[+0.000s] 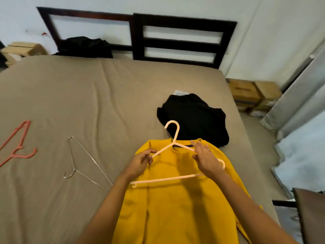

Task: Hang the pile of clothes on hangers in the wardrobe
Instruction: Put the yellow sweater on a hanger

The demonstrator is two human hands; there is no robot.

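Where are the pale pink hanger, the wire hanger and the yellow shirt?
pale pink hanger [176, 133]: head view, on its neck below the hook.
wire hanger [74, 170]: head view, where hook joins frame.
yellow shirt [175, 208]: head view, mid-chest fabric.

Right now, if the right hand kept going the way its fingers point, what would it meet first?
Probably the black garment: the right hand points past the pink hanger and the collar of the yellow shirt toward it, though its height above the bed is unclear.

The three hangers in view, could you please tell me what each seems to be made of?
Pale pink hanger: likely plastic, thick smooth matte bars. Thin hanger: apparently bare metal wire, silvery glint. Red hanger: probably plastic, flat matte limbs.
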